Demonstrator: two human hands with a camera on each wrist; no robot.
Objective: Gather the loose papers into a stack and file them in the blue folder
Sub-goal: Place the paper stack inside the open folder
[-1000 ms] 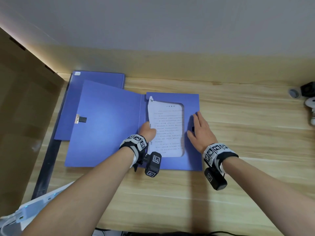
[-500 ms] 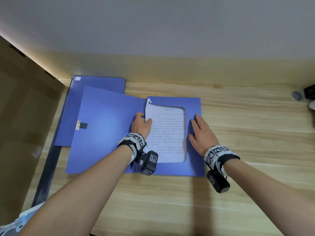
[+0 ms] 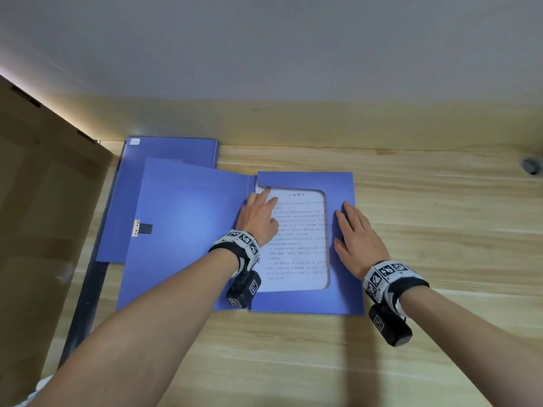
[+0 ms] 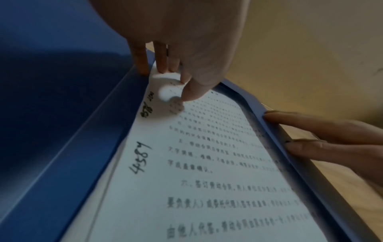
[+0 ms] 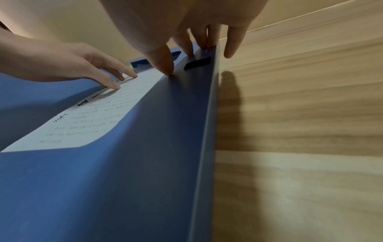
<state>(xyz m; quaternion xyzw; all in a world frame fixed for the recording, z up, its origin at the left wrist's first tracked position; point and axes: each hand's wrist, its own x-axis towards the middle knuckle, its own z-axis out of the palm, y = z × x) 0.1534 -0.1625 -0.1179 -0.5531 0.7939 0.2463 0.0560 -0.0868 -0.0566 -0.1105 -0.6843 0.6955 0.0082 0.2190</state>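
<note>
The blue folder (image 3: 188,230) lies open on the wooden desk, its lid flat to the left. A stack of printed papers (image 3: 296,239) sits inside the right half, showing through the rounded window of the inner flap (image 3: 340,183). My left hand (image 3: 258,218) lies flat on the papers' upper left part, fingertips pressing a curled corner (image 4: 165,78) down by the spine. My right hand (image 3: 355,239) rests flat with straight fingers on the flap's right border (image 5: 186,91), beside a black clasp (image 5: 196,63).
A second blue folder (image 3: 164,154) lies partly under the open lid at the back left. A brown cardboard panel (image 3: 44,230) stands along the left. A small grey round object (image 3: 530,165) sits at the far right. Bare wooden desk (image 3: 440,215) extends right and toward me.
My left hand slid up the left edge of the papers toward the top left corner and flattened there. My right hand stayed on the flap's right border.
</note>
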